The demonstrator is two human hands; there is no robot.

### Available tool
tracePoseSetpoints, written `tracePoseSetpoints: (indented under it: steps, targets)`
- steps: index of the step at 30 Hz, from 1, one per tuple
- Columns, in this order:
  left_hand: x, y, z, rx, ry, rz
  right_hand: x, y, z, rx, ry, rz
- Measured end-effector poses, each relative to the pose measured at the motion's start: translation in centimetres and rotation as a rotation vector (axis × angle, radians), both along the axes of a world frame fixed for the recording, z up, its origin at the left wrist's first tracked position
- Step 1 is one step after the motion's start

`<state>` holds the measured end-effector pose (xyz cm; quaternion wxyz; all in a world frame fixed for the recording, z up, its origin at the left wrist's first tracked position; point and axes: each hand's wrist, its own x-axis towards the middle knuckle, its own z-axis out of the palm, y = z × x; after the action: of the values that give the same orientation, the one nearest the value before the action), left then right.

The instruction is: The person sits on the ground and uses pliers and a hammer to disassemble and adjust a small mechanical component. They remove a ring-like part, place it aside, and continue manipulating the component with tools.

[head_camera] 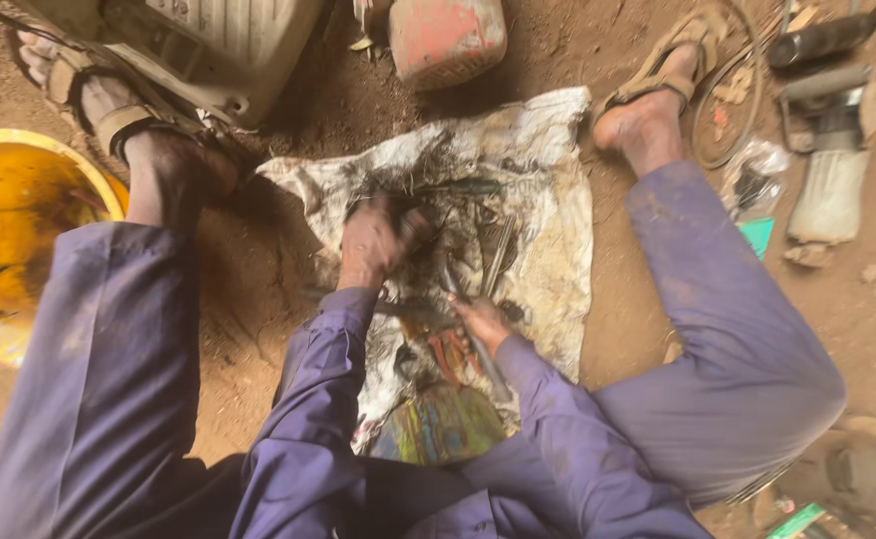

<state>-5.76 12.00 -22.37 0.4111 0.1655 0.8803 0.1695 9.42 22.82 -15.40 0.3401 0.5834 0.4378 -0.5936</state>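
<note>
Left hand (pixel 373 240) fisted around something dark, right hand (pixel 480 321) clamped on a greasy metal tool (pixel 486 361): stiff, heavy, slippery, so grip mid-shaft.

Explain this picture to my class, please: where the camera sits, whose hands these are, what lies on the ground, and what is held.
The single picture comes from a camera worn on the person's head, looking down at their own lap, blue sleeves and sandalled feet. The person sits on bare earth. Between the legs lies a dirty white cloth with greasy metal tools on it. The left hand is closed around something dark; what it is cannot be told. The right hand grips a slim metal tool. A yellow basin stands to the left, and a red container above.
</note>
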Motion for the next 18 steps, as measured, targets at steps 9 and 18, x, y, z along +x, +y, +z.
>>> tracePoseSetpoints:
  steps: [9, 18]
  targets:
    - [-0.7, 1.3, 3.7, -0.058, -0.091, -0.271, 0.5, 5.1, 0.9, 0.757, 0.181, 0.727]
    - [1.7, -1.5, 8.1, 0.469, -0.585, 0.386, 0.8, 4.1, 2.4, 0.279, 0.555, -0.039]
